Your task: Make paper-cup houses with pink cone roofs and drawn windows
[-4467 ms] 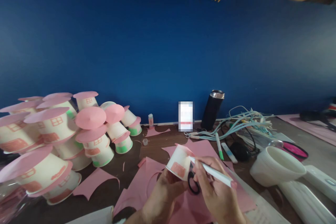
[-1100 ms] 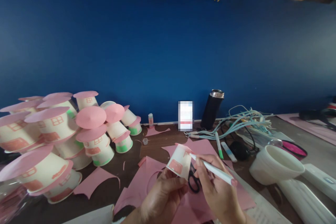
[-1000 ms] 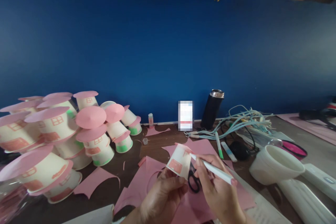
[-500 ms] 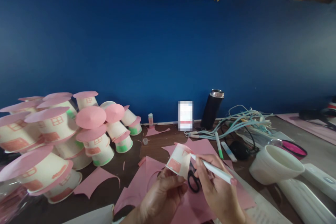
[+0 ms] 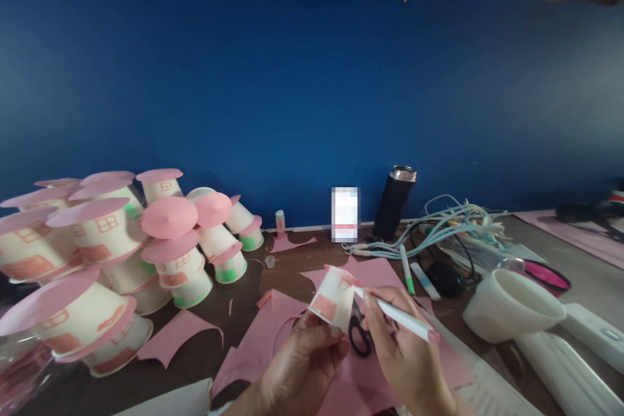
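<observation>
My left hand [image 5: 307, 357] grips a white paper cup [image 5: 334, 292] near its rim, with the cup tilted and its rim toward me. A red door shape is drawn on the cup's side, and a smaller red mark shows near its upper right. In my right hand [image 5: 404, 344] is a white marker [image 5: 397, 317] with a red end, its tip touching or very close to the cup's right side. Below the cup, scissors [image 5: 359, 340] with black handles lie on cut pink paper [image 5: 351, 377], partly hidden by my hands.
Stacked paper cups with pink paper roofs [image 5: 169, 217] crowd the left. A black bottle [image 5: 392, 205] stands by the blue wall. Right of my hands lie a green marker [image 5: 406, 270], a tangle of cables [image 5: 453, 227] and a white cup-like container [image 5: 507, 305]. A glue stick [image 5: 279, 222] stands at the back.
Almost nothing differs. Both hands, the cup and the marker hold nearly the same place, with only a very slight shift.
</observation>
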Demonstrator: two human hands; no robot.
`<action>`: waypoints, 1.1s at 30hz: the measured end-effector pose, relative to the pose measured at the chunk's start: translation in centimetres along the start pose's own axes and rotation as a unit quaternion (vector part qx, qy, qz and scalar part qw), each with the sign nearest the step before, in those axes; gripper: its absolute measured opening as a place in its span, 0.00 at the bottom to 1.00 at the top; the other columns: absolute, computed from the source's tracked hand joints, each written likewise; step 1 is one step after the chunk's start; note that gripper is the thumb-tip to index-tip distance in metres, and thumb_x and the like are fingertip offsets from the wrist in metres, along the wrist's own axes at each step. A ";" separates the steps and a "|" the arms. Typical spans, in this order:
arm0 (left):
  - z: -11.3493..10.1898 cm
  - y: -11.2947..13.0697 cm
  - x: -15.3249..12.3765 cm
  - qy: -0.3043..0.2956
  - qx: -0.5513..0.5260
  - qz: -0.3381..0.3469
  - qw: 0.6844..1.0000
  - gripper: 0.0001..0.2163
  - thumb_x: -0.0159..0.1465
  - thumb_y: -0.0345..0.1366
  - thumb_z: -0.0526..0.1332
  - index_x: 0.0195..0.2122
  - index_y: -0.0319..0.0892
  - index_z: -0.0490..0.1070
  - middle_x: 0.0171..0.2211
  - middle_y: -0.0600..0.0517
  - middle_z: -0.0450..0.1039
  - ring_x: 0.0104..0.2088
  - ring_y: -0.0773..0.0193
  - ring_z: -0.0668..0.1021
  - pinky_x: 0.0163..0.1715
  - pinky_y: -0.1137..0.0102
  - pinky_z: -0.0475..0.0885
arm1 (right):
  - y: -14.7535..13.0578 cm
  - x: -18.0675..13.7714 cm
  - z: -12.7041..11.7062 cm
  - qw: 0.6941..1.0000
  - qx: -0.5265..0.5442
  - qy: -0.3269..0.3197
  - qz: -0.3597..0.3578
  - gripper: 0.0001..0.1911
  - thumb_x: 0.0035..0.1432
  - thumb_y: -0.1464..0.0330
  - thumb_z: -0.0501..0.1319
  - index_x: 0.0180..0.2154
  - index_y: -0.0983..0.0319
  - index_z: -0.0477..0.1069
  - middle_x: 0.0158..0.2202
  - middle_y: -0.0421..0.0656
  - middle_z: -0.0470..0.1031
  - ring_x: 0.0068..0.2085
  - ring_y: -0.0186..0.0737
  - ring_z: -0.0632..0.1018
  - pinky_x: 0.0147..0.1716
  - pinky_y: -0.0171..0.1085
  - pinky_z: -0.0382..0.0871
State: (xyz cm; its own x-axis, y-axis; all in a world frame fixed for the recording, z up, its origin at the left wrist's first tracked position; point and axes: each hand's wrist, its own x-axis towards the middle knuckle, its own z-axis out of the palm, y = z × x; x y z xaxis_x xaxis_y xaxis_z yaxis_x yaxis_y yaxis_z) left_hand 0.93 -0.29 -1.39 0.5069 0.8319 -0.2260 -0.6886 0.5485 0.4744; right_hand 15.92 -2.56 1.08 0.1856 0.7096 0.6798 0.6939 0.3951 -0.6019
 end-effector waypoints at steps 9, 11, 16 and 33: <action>-0.2 -0.1 0.1 0.008 0.006 0.001 1.000 0.12 0.51 0.19 0.65 0.36 0.36 0.77 0.35 0.49 0.77 0.32 0.68 0.76 0.34 0.73 0.70 | 0.2 -0.2 0.1 1.000 0.005 -0.005 0.003 0.05 0.66 0.66 0.57 0.38 0.58 0.71 0.27 0.38 0.74 0.25 0.34 0.78 0.26 0.31 0.72; -0.2 -0.1 0.0 0.008 0.007 -0.002 1.000 0.11 0.52 0.19 0.65 0.35 0.35 0.77 0.35 0.48 0.77 0.32 0.68 0.76 0.34 0.73 0.70 | 0.2 -0.3 0.1 1.000 0.007 -0.006 0.004 0.05 0.66 0.66 0.57 0.38 0.58 0.71 0.27 0.38 0.74 0.26 0.35 0.78 0.25 0.31 0.71; -0.1 0.0 0.1 0.008 0.004 0.002 1.000 0.10 0.51 0.19 0.65 0.33 0.36 0.78 0.34 0.49 0.78 0.31 0.68 0.76 0.33 0.73 0.70 | 0.1 -0.3 0.1 1.000 0.009 -0.011 0.010 0.06 0.66 0.65 0.56 0.37 0.58 0.70 0.27 0.38 0.74 0.24 0.34 0.78 0.23 0.30 0.71; 0.2 0.2 0.0 0.015 0.002 0.005 1.000 0.10 0.51 0.19 0.65 0.33 0.35 0.78 0.33 0.49 0.78 0.31 0.68 0.77 0.33 0.74 0.71 | 0.5 -1.0 0.5 0.997 0.048 -0.046 0.036 0.06 0.66 0.66 0.56 0.40 0.58 0.71 0.30 0.41 0.77 0.25 0.35 0.79 0.20 0.29 0.71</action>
State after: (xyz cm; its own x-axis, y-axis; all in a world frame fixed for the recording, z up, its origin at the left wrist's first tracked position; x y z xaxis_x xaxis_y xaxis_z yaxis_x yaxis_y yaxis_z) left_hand 0.88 -0.23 -1.09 0.4839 0.8399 -0.2456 -0.6917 0.5390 0.4806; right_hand 15.77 -2.79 -0.10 0.1661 0.7868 0.5945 0.6099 0.3918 -0.6889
